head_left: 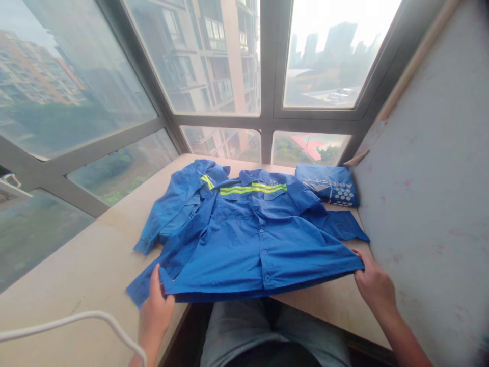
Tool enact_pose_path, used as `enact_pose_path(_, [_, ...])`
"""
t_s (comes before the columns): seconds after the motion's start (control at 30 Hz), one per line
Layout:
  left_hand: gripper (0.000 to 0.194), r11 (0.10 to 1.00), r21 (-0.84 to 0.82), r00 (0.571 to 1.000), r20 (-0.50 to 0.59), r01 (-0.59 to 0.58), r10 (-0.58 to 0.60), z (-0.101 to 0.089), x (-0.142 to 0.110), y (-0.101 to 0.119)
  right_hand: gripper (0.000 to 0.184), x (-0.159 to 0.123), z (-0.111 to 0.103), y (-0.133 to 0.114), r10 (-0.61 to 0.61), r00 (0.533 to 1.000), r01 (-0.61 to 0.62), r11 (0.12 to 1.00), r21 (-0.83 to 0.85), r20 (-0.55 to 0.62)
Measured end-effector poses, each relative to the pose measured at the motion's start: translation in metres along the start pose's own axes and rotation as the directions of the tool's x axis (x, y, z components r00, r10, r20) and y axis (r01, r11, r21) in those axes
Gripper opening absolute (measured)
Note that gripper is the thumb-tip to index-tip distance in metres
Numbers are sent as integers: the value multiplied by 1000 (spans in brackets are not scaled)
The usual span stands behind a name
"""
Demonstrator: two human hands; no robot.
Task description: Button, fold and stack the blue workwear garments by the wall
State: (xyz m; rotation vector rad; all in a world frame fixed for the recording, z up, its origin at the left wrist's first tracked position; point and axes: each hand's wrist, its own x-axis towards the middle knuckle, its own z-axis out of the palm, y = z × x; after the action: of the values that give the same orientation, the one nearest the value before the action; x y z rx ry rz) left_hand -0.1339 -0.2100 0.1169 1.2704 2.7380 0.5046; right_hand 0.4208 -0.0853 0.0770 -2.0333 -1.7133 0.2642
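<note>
A blue work shirt (233, 250) with yellow-green reflective stripes across the chest lies front side up, its collar away from me and its buttons down the middle. My left hand (157, 300) grips the bottom hem at the left corner. At the opposite corner, my right hand (372, 280) pinches the hem between thumb and fingers. The hem is stretched between both hands at the near edge of the ledge. Both sleeves spread out to the sides. Behind the shirt on the left lies a second blue garment (168, 204), also with a reflective stripe, partly covered by the shirt.
A folded blue bundle (326, 183) with white print sits at the back right against the wall (424, 204). The pale wooden ledge (95, 265) meets framed windows (267, 120) at the back and left. A white cable (76, 318) curves across the lower left.
</note>
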Motion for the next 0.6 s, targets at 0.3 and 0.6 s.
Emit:
enact_pose_path(0.3, [77, 942, 58, 886, 363, -329, 288, -11, 17, -1, 47, 7, -6, -13, 7, 974, -134, 822, 553, 225])
enact_pose_path(0.6, [74, 932, 36, 889, 314, -361, 333, -2, 11, -5, 48, -2, -4, -19, -18, 987, -70, 840, 538, 157])
